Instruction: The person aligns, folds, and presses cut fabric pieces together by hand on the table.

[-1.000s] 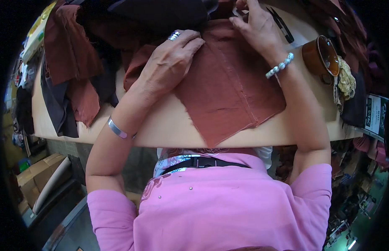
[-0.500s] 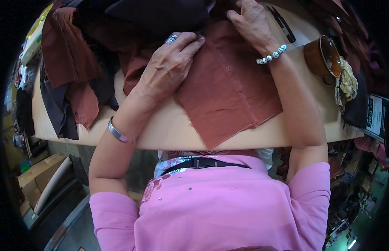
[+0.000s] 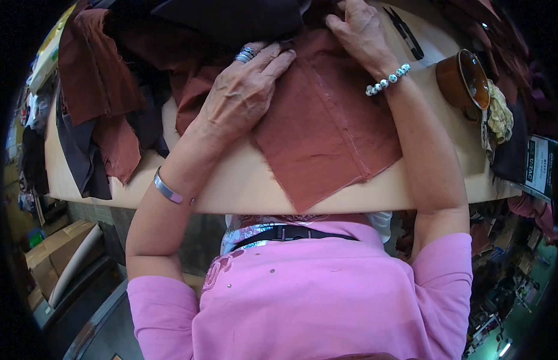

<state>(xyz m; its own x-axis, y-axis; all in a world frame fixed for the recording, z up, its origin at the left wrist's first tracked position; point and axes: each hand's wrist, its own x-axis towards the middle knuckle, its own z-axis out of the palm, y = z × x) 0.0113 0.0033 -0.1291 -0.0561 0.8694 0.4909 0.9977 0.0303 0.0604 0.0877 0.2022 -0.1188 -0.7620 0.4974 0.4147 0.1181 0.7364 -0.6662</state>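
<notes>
A reddish-brown cloth (image 3: 327, 120) with a seam down its middle and frayed edges lies on the table, one corner pointing toward me. My left hand (image 3: 246, 87), wearing rings, is closed at the cloth's upper left edge, fingers together, beside a dark cloth (image 3: 231, 21). The thumb's contact is hidden. My right hand (image 3: 360, 30) is bent over the fabric at the top right, its fingers curled and partly out of view. A pair of black thread snips (image 3: 405, 33) lies right of it.
A brown mug (image 3: 456, 84) and a crumpled pale cloth (image 3: 500, 114) sit at the right of the table (image 3: 231, 186). Brown and dark cloth pieces (image 3: 93, 66) hang over the left edge. A cardboard box (image 3: 60, 246) stands below on the left.
My left hand has shifted slightly up, its fingers a little straighter on the fabric. The brown cloth has moved very slightly. My right hand is almost where it was.
</notes>
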